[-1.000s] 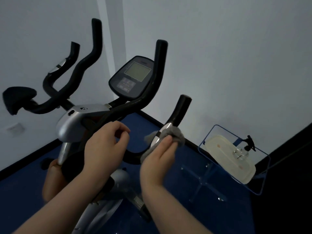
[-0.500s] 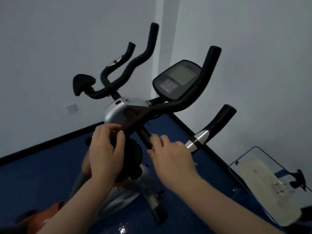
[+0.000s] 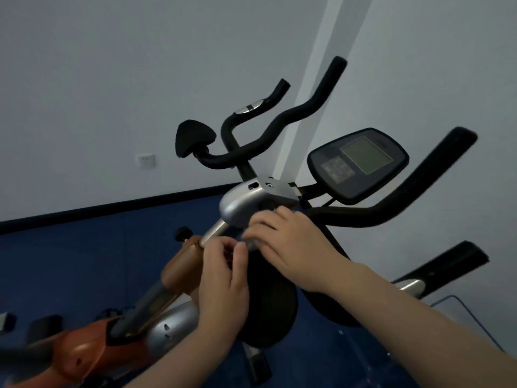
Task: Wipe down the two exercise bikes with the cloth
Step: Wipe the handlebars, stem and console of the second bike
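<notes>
**Head view: both hands at the bike's stem, cloth barely showing**

Head camera is showing both hands working together just below the silver housing (image 3: 240, 204) of the near bike (image 3: 268, 298). The left hand (image 3: 223, 278) is curling its fingers in a pinch, probably on a fold of cloth, though motion blur is hiding what it holds. The right hand (image 3: 293, 245) is lying flat, fingers fairly straight, pressing down; a grey scrap of cloth (image 3: 251, 244) is peeking out beneath its fingertips.

Judgement on technique: the cloth is looking bunched, so spreading it under the flat palm before wiping should be covering more surface. Wrapping it around the silver post (image 3: 214, 232) and pulling along the tube ought to be cleaning all sides. The console (image 3: 361, 163) is wanting light pressure only.

Second bike (image 3: 249, 130) is standing behind, untouched.

Writing: none legible; console screen and keypad are too blurred.
</notes>
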`<act>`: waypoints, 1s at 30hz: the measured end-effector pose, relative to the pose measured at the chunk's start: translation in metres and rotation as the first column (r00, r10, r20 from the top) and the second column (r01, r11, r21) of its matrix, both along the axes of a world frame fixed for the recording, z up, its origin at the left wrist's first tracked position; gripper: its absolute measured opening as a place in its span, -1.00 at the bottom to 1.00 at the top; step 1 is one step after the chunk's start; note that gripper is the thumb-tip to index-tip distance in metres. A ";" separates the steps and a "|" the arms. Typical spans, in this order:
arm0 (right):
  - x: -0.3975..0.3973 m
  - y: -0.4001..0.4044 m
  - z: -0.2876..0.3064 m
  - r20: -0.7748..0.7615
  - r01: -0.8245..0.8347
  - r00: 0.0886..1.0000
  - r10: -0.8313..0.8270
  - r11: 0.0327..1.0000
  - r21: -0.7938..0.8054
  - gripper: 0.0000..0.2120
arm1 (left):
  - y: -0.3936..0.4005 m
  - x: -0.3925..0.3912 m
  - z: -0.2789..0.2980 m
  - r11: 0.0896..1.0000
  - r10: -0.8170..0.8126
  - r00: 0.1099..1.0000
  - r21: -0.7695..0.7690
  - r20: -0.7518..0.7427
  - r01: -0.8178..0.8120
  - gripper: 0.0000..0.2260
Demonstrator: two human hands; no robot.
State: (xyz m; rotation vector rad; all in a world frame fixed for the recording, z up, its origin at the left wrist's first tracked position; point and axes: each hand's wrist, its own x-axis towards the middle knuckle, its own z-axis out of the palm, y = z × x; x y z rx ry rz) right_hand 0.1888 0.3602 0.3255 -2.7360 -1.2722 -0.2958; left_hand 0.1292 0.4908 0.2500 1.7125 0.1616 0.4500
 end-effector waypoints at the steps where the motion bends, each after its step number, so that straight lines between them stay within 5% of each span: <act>1: 0.003 -0.004 0.002 -0.041 -0.070 0.997 0.067 0.995 -0.075 -0.73 | 0.001 0.001 -0.001 1.000 -0.005 1.000 0.004 0.005 0.005 -0.72; 4: 0.022 -0.022 0.018 -0.063 -0.205 0.979 0.196 0.956 -0.211 -0.75 | 0.004 0.004 -0.004 1.000 -0.029 0.999 0.005 0.025 0.029 -0.76; 8: 0.032 -0.029 0.032 -0.030 0.103 0.994 -0.103 0.995 -0.007 -0.82 | 0.004 0.004 -0.006 0.997 -0.075 0.997 -0.028 0.020 0.075 -0.79; 12: 0.006 -0.001 0.004 -0.028 0.031 0.999 -0.032 0.999 -0.040 -0.78 | 0.006 0.007 -0.007 0.995 -0.099 0.994 -0.006 0.047 0.099 -0.81; 19: 0.013 -0.050 0.024 0.178 0.283 0.942 -0.284 0.959 0.030 -0.75 | 0.018 0.021 0.013 0.963 -0.247 0.969 0.121 0.024 0.242 -0.96; 23: 0.017 -0.044 0.019 0.146 0.584 0.714 -0.684 0.698 0.413 -0.81 | 0.017 0.049 0.036 0.933 -0.345 0.936 0.089 -0.060 0.350 -0.92; 26: 0.011 -0.019 0.001 0.013 0.699 0.619 -0.785 0.558 0.448 -0.81 | 0.009 0.067 0.049 0.922 -0.378 0.921 0.055 -0.090 0.384 -0.87; 28: 0.000 -0.004 -0.011 0.032 0.683 0.622 -0.783 0.561 0.468 -0.81 | 0.005 0.070 0.052 0.912 -0.397 0.912 0.064 -0.103 0.404 -0.85; 30: -0.013 0.005 -0.015 0.090 0.585 0.743 -0.663 0.709 0.394 -0.79 | 0.007 0.070 0.050 0.912 -0.401 0.910 0.048 -0.108 0.407 -0.81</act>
